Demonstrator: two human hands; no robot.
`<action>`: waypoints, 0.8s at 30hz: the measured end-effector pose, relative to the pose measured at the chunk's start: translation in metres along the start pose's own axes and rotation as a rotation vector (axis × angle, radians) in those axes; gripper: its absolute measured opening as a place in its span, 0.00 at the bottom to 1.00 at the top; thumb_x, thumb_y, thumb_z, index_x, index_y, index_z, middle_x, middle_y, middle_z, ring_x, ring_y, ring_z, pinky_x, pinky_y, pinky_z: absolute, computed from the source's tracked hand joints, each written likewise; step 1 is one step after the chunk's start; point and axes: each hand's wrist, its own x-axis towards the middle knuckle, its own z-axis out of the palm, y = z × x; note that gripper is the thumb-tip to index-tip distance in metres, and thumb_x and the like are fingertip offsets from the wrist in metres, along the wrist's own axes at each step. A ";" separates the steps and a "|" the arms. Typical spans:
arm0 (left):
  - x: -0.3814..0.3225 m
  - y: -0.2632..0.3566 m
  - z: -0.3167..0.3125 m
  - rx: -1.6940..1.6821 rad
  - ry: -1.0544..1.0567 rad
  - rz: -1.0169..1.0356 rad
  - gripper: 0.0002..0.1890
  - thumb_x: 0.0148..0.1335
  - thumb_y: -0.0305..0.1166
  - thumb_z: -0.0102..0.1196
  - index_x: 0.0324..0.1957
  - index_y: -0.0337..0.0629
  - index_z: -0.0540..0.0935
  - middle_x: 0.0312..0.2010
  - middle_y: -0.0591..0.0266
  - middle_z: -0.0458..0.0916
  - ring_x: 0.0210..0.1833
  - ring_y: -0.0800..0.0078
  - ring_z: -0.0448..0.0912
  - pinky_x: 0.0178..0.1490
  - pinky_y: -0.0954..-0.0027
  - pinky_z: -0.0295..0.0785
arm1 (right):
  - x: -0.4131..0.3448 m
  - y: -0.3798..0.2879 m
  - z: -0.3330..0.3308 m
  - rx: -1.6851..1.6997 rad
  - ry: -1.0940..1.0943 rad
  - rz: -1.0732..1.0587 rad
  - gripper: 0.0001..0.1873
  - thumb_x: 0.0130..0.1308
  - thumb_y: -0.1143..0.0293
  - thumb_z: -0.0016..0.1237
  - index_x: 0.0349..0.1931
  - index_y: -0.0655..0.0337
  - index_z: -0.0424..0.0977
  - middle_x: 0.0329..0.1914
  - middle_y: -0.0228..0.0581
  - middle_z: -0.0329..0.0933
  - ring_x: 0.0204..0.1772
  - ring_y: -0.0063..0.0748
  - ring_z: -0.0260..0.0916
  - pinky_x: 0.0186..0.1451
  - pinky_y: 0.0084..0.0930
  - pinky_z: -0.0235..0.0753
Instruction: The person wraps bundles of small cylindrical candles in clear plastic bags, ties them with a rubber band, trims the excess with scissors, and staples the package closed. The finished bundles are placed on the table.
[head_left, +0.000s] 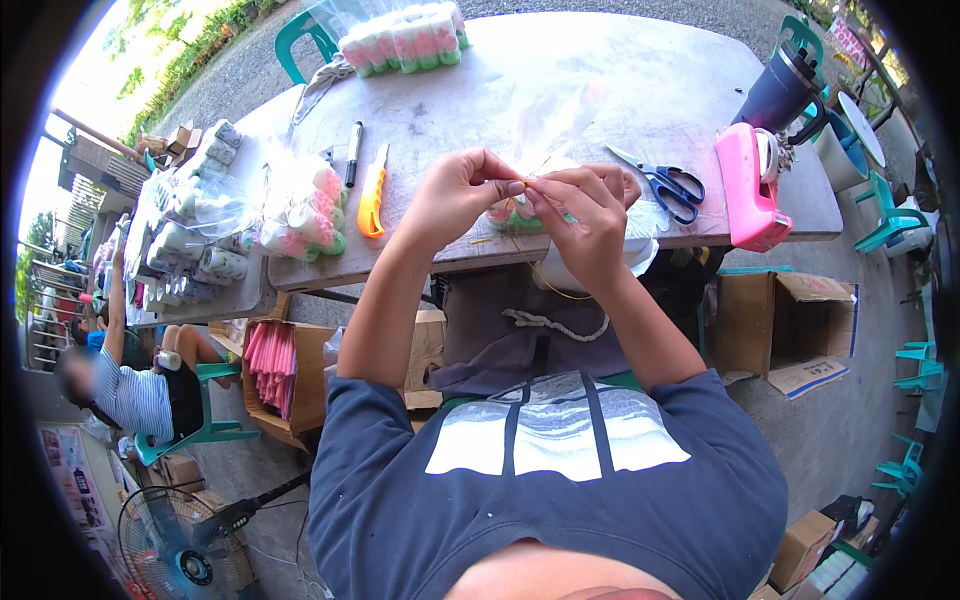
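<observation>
My left hand (465, 191) and my right hand (589, 206) meet at the table's near edge, fingertips pinching a thin yellow-orange string (555, 289) whose tail hangs below the edge. Beneath them lies a clear plastic bag (551, 124) with pink, green and white items, mostly hidden by the hands. Left of my left hand are an orange utility knife (373, 196) and a black marker (353, 154). Dark-handled scissors (670, 187) lie open to the right of my right hand, beside a pink tape dispenser (750, 187).
Bagged pink-and-green rolls (307, 214) sit at left, another bagged bundle (405, 37) at the far edge. A dark tumbler (776, 90) stands at right. A person (142, 390) sits at the left table. Cardboard boxes (742, 322) and a standing fan (195, 566) are on the floor.
</observation>
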 end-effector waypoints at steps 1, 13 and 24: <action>0.000 0.000 0.000 -0.008 -0.005 -0.004 0.06 0.62 0.23 0.60 0.39 0.30 0.80 0.33 0.59 0.84 0.35 0.81 0.79 0.37 0.78 0.75 | 0.001 -0.001 -0.001 -0.029 -0.008 -0.012 0.06 0.54 0.68 0.62 0.34 0.51 0.84 0.36 0.23 0.80 0.46 0.30 0.69 0.58 0.41 0.51; -0.004 0.003 0.003 -0.015 0.013 -0.014 0.08 0.61 0.25 0.63 0.39 0.34 0.78 0.35 0.62 0.83 0.40 0.81 0.79 0.44 0.78 0.74 | 0.001 -0.001 -0.001 0.005 0.003 0.082 0.05 0.56 0.67 0.61 0.34 0.52 0.82 0.36 0.24 0.82 0.45 0.30 0.70 0.56 0.37 0.53; -0.007 0.002 0.009 -0.081 0.093 0.003 0.13 0.60 0.26 0.64 0.40 0.37 0.72 0.36 0.58 0.83 0.40 0.80 0.79 0.45 0.77 0.74 | -0.001 -0.007 -0.005 -0.131 0.013 -0.003 0.06 0.55 0.67 0.63 0.33 0.53 0.83 0.37 0.28 0.82 0.44 0.30 0.71 0.54 0.31 0.57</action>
